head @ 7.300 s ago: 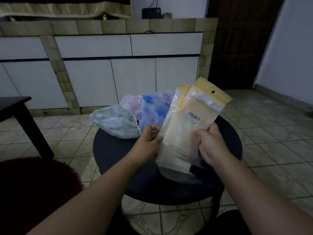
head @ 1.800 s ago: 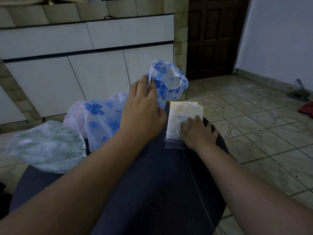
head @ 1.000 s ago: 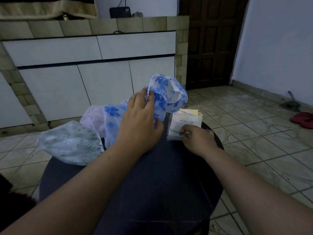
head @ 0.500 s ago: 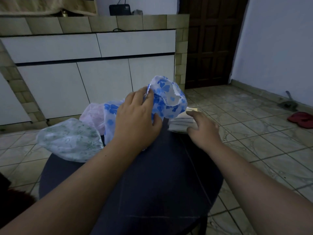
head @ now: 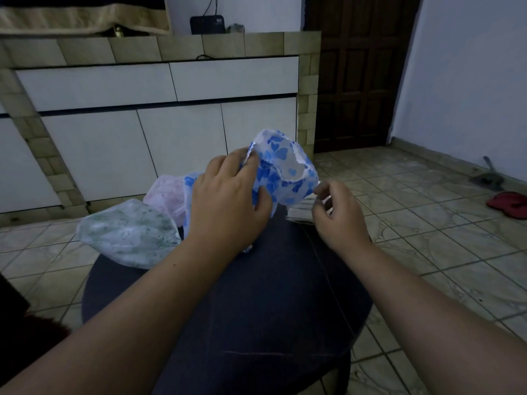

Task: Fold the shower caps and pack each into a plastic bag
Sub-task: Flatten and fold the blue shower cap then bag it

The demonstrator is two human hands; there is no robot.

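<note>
Blue-heart shower cap looks like thin plastic film, feather-light and limp; my guess is it will crumple rather than crease, slide on itself, and spring back unless pressed flat, so the ruffled elastic rim seems the sensible place to take it, two points opposite each other. Left hand grips the cap with fingers bunched into the film near the rim, holding it raised above the far side of the round dark table; the mouth of the cap gapes upward, rim scalloped and white, body translucent white printed with blue hearts. Right hand hovers just beside the cap's right edge, fingers loosely curled, thumb and forefinger near each other but nothing between them that I can make out. Under that hand lies the stack of plastic bags, pale, mostly hidden. Three more caps wait on the table's left rim: a green-flecked cap, a pink cap, and another blue-printed cap behind the left hand. Nothing folded or bagged yet, by the look of it.
</note>
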